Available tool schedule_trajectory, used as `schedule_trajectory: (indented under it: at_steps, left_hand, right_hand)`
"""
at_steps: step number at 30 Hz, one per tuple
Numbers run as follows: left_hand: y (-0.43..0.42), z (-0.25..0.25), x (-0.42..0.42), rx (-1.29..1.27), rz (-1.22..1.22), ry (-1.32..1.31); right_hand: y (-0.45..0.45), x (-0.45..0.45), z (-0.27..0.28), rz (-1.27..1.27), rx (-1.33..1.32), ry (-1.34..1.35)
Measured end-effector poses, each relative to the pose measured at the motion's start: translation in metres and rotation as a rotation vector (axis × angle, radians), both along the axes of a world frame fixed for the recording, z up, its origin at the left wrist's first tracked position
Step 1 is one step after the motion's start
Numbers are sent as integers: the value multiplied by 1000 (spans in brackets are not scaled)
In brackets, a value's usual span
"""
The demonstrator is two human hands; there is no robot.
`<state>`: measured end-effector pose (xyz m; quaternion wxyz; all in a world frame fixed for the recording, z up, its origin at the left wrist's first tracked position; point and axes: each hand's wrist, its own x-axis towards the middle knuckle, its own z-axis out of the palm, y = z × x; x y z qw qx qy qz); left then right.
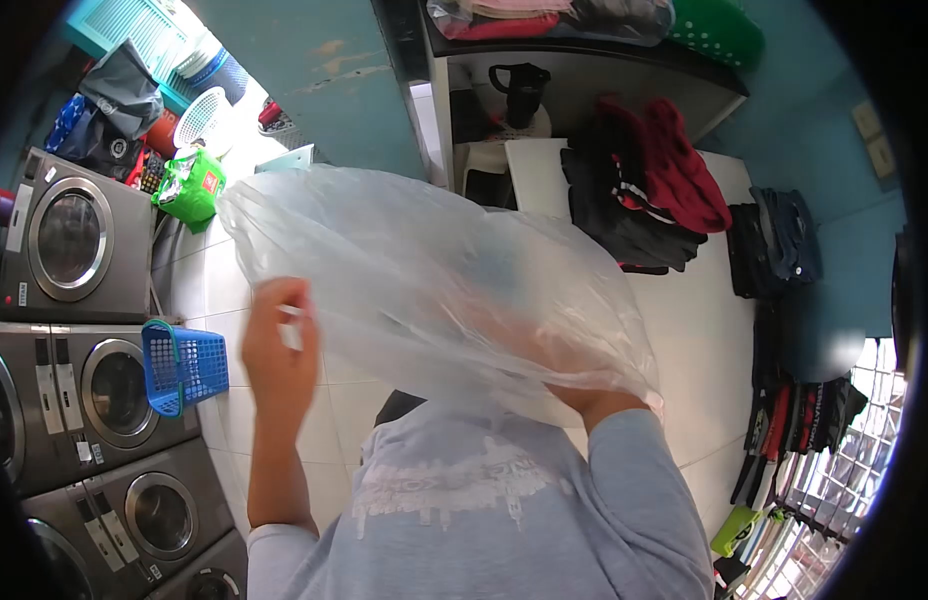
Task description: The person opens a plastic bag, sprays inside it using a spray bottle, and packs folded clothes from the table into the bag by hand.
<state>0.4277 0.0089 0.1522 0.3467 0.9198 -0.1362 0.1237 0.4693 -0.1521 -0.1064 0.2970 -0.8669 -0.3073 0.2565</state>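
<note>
A large, cloudy clear plastic bag (pixel 384 235) spreads out in front of my chest, puffed and creased. My right hand (pixel 469 315) is inside it, with the forearm passing in through the mouth at the right. Only a hazy shape of that hand shows through the plastic, so its fingers cannot be made out. At the bag's lower left edge is my left hand (pixel 277 335), raised and smeared by motion. Its fingers look loosely curled, but whether they grip anything is unclear.
Stacked dryers (pixel 69 235) line the left side, with a blue basket (pixel 189 365) and a green bag (pixel 189 190) nearby. On the white table (pixel 699 330) lie dark folded clothes (pixel 624 215), a red garment (pixel 674 150) and folded jeans (pixel 784 235). Clothes (pixel 794 415) hang at the right.
</note>
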Motion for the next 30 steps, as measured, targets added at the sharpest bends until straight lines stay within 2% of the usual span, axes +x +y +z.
schedule_trajectory:
  at_steps: [1, 3, 6, 8, 9, 10, 14, 18, 19, 21, 22, 24, 27, 29, 30]
  left_hand:
    - [-9, -3, 2, -29, -41, 170]
    - [-2, -42, 22, 304, 9, 325]
    - [21, -134, 70, 301, 4, 193]
    - [55, -210, 96, 597, -281, -95]
    - [62, -228, 100, 744, -409, -242]
    - [71, -245, 102, 776, -437, -222]
    - [57, -230, 112, 761, -472, -90]
    - [35, -208, 123, 755, -482, -15]
    - [33, -208, 123, 767, -490, 9]
    - [29, -212, 125, 791, -510, 68]
    - [29, -222, 126, 661, -513, 146]
    - [25, -225, 126, 500, -528, 300]
    - [15, -212, 129, 380, -570, 474]
    - [19, -222, 132, 246, -587, 514]
    - [22, -227, 135, 94, -541, 609]
  right_hand:
    - [6, 5, -7, 10, 9, 16]
    - [15, 13, -20, 6, 42, 53]
    - [17, 25, -33, -98, 140, 131]
    - [15, 23, -22, -222, 222, 222]
    - [12, 19, -6, -286, 265, 271]
    - [14, 6, 11, -343, 314, 325]
    - [-2, -20, 110, -555, 558, 444]
    - [-27, 21, 199, -471, 925, 328]
    - [-35, 34, 211, -444, 1018, 301]
    - [-59, 74, 192, -523, 1452, 269]
    - [-73, 100, 156, -629, 1791, 263]
    - [-77, 123, 108, -1417, 2143, 170]
    - [-62, 146, 34, -2084, 1740, 377]
    - [-33, 141, 60, -1703, 1236, -92]
    - [-23, 133, 86, -1478, 979, -281]
